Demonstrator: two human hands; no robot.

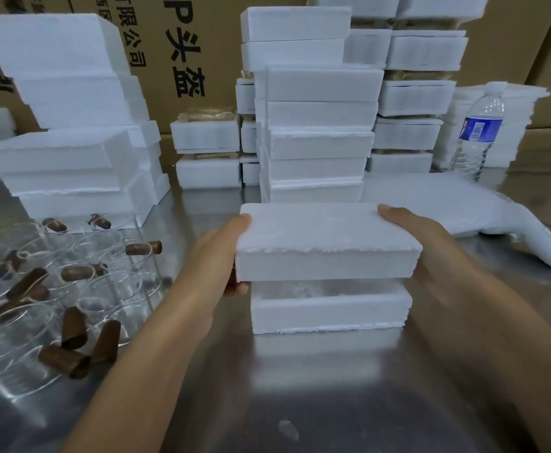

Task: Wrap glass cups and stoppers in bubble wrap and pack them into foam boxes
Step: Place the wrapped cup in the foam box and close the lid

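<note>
Nearest us is the brushed steel table (300, 403), and over it our forearms reach forward. Our left hand (225, 246) and right hand (418, 233) are apart, each gripping one short end of the flat white foam lid (326, 237), thumbs on top and fingers under or along the edge. The lid hangs just above the open white foam box base (329, 313), which sits between our hands and slightly nearer to us. Something pale and translucent shows in the gap, but we cannot tell what it is. To seat the lid well, we judge it needs bringing back a little, keeping level and squaring over the walls, then pressing evenly at both ends, since foam corners crumble if one side is forced. To the left of our left hand lie clear glass cups (81, 282) with brown cylindrical stoppers (71, 328), close enough for that forearm to knock them. Just beyond the lid rises a tall stack of white foam boxes (319, 125), so we have little room forward. Beyond our right hand lie a white bubble wrap sheet (463, 204) and a clear plastic water bottle (476, 132).
</note>
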